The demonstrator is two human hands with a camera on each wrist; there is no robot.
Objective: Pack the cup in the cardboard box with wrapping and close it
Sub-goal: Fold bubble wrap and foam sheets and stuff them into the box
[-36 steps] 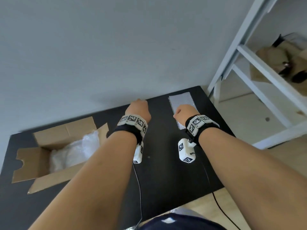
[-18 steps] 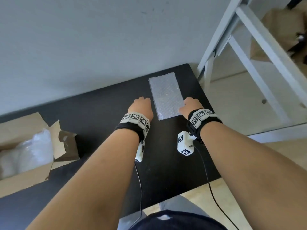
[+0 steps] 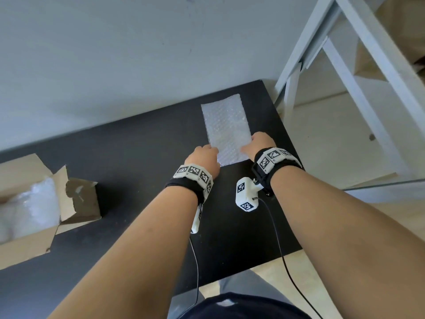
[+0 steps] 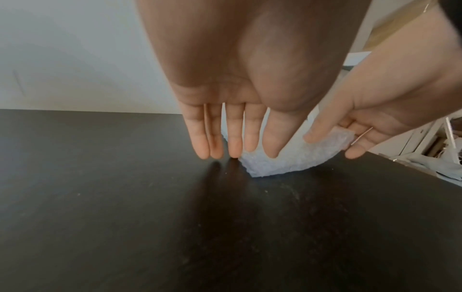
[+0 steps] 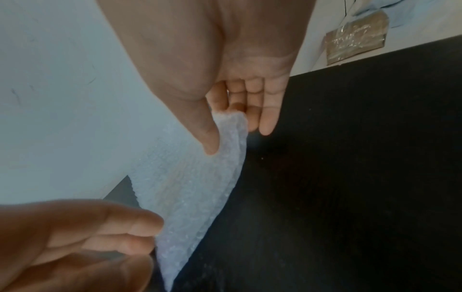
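A flat sheet of bubble wrap (image 3: pixel 226 127) lies on the black table (image 3: pixel 138 157) at the back right. My right hand (image 3: pixel 258 145) pinches its near right edge (image 5: pixel 190 187), thumb on top and fingers beneath, so that edge is lifted. My left hand (image 3: pixel 202 157) is at the near left corner with straight fingers (image 4: pixel 235 142) whose tips touch the table beside the sheet (image 4: pixel 295 160). The open cardboard box (image 3: pixel 25 252) stands at the far left with a white bubble-wrap bundle (image 3: pixel 27 210) inside. No bare cup shows.
A white shelf frame (image 3: pixel 345 65) stands just right of the table, with a brown paper bag (image 3: pixel 368 63) on it. The table's right edge runs close to my right wrist. Camera cables (image 3: pixel 282 249) trail back over the front edge.
Both hands have moved forward onto the near end of the sheet, and the right hand has pinched its edge. The view has swung right, so the box sits further left.
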